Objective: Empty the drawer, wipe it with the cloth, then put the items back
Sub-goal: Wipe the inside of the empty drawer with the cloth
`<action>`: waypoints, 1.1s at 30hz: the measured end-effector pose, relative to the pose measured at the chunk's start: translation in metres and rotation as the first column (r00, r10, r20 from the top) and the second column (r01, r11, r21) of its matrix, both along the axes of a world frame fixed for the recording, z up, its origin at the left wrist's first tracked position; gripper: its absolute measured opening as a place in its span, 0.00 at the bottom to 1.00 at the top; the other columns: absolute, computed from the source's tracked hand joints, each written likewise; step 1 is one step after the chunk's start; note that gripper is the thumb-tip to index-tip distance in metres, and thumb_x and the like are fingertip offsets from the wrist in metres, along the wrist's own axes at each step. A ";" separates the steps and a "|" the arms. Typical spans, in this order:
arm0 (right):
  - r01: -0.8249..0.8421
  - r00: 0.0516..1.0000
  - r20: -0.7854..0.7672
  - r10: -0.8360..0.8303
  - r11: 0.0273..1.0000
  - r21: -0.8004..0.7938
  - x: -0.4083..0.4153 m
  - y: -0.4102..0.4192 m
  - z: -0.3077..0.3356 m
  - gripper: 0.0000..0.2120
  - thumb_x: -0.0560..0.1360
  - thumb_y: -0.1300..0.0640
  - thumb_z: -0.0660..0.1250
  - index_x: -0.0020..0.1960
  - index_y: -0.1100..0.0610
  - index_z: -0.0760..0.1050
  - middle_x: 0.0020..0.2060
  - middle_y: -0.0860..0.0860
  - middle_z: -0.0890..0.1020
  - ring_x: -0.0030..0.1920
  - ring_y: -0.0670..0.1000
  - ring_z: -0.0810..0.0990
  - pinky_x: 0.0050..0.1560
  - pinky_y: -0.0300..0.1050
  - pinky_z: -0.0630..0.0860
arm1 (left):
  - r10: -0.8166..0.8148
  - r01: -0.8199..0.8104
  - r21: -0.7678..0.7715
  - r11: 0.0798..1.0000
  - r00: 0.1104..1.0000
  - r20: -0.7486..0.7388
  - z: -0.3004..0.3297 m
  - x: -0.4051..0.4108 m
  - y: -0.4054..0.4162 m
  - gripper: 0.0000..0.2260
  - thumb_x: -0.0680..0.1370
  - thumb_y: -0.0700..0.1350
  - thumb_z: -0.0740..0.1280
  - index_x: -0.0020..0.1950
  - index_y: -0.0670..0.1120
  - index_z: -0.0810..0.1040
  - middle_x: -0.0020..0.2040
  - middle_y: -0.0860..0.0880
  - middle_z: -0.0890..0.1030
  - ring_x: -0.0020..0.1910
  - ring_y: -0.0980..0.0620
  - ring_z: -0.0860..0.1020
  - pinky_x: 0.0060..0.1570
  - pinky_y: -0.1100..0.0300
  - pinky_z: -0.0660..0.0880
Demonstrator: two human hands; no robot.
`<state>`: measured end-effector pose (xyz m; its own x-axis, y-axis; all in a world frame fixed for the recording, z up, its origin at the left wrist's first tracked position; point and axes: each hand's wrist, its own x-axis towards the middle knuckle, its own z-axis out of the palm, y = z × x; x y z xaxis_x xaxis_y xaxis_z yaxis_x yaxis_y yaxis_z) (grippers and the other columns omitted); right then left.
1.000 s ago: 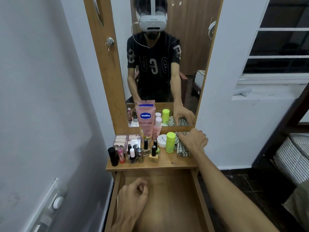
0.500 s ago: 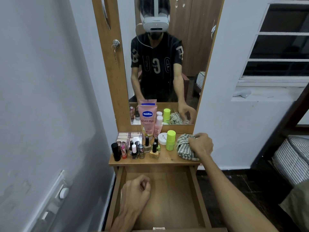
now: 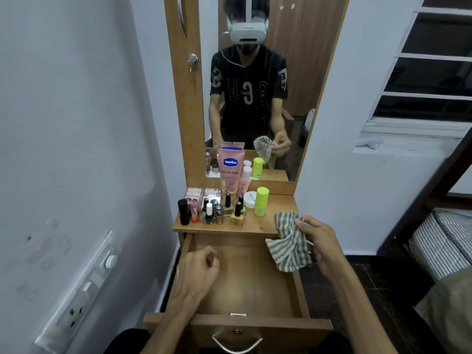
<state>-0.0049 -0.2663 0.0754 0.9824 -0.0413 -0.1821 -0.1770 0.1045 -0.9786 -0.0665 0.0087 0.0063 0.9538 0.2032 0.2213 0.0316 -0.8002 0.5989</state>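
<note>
Striped cloth (image 3: 288, 242) partly masking drawer (image 3: 245, 284)

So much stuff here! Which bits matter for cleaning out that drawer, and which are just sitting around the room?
Part of the job:
open wooden drawer, emptied
grey-and-white striped cloth, gripped by the right hand
pink Vaseline tube, lime-green bottle and small nail-polish bottles, on the wooden shelf

Just lying about:
tall mirror
white wall switchboard
striped mattress
</note>
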 end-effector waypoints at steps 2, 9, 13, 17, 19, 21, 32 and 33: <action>-0.056 0.998 0.001 0.057 0.993 -0.108 -0.013 0.010 0.004 0.07 0.79 0.61 0.70 0.54 0.56 0.86 0.46 0.55 0.88 0.45 0.52 0.86 0.42 0.46 0.81 | 0.051 -0.051 0.015 0.999 0.998 0.023 -0.002 -0.003 0.009 0.05 0.75 0.44 0.70 0.49 0.51 0.84 0.39 0.56 0.83 0.36 0.60 0.77 0.43 0.63 0.77; -0.120 0.955 0.012 0.296 0.424 -0.898 -0.031 0.086 -0.053 0.25 0.77 0.51 0.71 0.73 0.49 0.72 0.60 0.46 0.80 0.53 0.43 0.77 0.51 0.32 0.75 | 0.117 -0.117 0.030 0.993 0.993 0.027 -0.016 -0.005 0.042 0.10 0.71 0.38 0.72 0.50 0.48 0.85 0.49 0.51 0.83 0.44 0.54 0.79 0.47 0.58 0.78; -0.131 0.975 -0.062 0.214 0.321 -0.938 -0.030 0.106 -0.083 0.28 0.74 0.41 0.72 0.70 0.48 0.70 0.61 0.49 0.80 0.59 0.51 0.79 0.62 0.50 0.77 | 0.169 -0.170 -0.038 0.985 0.985 -0.041 -0.020 -0.003 0.049 0.16 0.70 0.39 0.74 0.57 0.46 0.83 0.55 0.51 0.78 0.49 0.52 0.78 0.50 0.56 0.79; -0.271 0.951 -0.227 0.208 0.214 -0.938 -0.016 0.121 -0.090 0.31 0.73 0.39 0.73 0.69 0.54 0.70 0.63 0.55 0.77 0.63 0.56 0.78 0.63 0.51 0.75 | 0.184 -0.195 -0.058 0.979 0.969 -0.163 -0.025 -0.005 0.049 0.26 0.69 0.37 0.73 0.67 0.47 0.76 0.61 0.48 0.76 0.55 0.48 0.79 0.51 0.56 0.76; -0.283 0.948 -0.248 0.198 0.177 -0.943 -0.006 0.124 -0.093 0.30 0.73 0.41 0.73 0.68 0.56 0.71 0.63 0.57 0.76 0.62 0.57 0.78 0.62 0.51 0.76 | 0.179 -0.193 -0.073 0.979 0.970 -0.166 -0.028 -0.009 0.050 0.29 0.68 0.36 0.74 0.69 0.47 0.75 0.61 0.48 0.77 0.57 0.47 0.79 0.55 0.54 0.78; -0.296 0.943 -0.265 0.201 0.144 -0.944 0.000 0.124 -0.094 0.25 0.76 0.46 0.72 0.67 0.57 0.72 0.62 0.57 0.78 0.61 0.57 0.79 0.63 0.51 0.77 | 0.170 -0.186 -0.086 0.979 0.971 -0.166 -0.032 -0.012 0.052 0.29 0.68 0.37 0.75 0.69 0.47 0.75 0.61 0.49 0.78 0.58 0.48 0.79 0.58 0.52 0.78; 0.097 0.995 0.094 -0.026 0.332 -0.938 -0.019 0.072 -0.080 0.14 0.74 0.53 0.70 0.59 0.54 0.76 0.50 0.51 0.82 0.47 0.53 0.81 0.46 0.44 0.74 | 0.171 -0.181 -0.043 0.983 0.969 -0.179 -0.032 -0.018 0.054 0.32 0.68 0.39 0.76 0.71 0.47 0.72 0.60 0.47 0.79 0.58 0.47 0.79 0.56 0.54 0.77; 0.120 0.993 0.114 -0.040 0.332 -0.935 -0.018 0.071 -0.081 0.16 0.74 0.53 0.70 0.61 0.55 0.75 0.51 0.53 0.82 0.49 0.55 0.82 0.48 0.47 0.76 | 0.170 -0.179 -0.035 0.983 0.968 -0.184 -0.032 -0.018 0.054 0.32 0.68 0.39 0.76 0.71 0.47 0.72 0.61 0.47 0.80 0.58 0.47 0.79 0.57 0.54 0.77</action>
<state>-0.0228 -0.1951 -0.0053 0.9704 -0.2245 0.0894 -0.1627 -0.8805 -0.4453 -0.0840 0.0625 -0.0255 0.9258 0.3766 0.0344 0.2788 -0.7412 0.6107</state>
